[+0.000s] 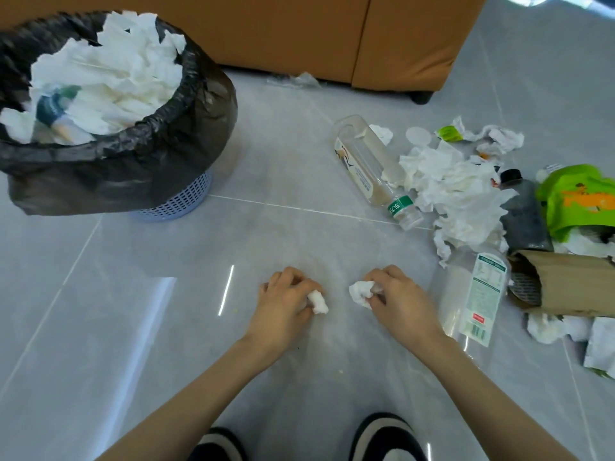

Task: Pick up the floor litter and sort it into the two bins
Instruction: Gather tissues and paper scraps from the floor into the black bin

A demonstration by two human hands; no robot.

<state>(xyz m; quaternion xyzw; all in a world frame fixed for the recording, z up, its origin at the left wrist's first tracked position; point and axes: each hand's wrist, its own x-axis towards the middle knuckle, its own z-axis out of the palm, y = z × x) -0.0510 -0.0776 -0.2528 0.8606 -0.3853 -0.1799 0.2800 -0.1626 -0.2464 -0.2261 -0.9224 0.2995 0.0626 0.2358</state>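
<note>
My left hand point(283, 302) pinches a small white tissue wad point(317, 301) low over the grey floor. My right hand point(401, 299) grips another crumpled tissue point(361, 292) just beside it. A bin point(173, 202) with a black liner point(109, 168) stands at the upper left, heaped with white tissues point(109, 71). To the right lies the litter: a pile of crumpled tissues point(456, 188), a clear bottle with a green neck band point(369, 164), a second clear bottle point(476, 294) next to my right hand, a dark bottle point(522, 214) and a green snack bag point(579, 201).
A brown paper bag point(579, 284) lies on its side at the right edge, with more tissues point(552, 326) under it. An orange-brown sofa point(332, 34) runs along the back, a clear plastic scrap point(296, 80) at its base. My two shoes point(386, 437) are at the bottom.
</note>
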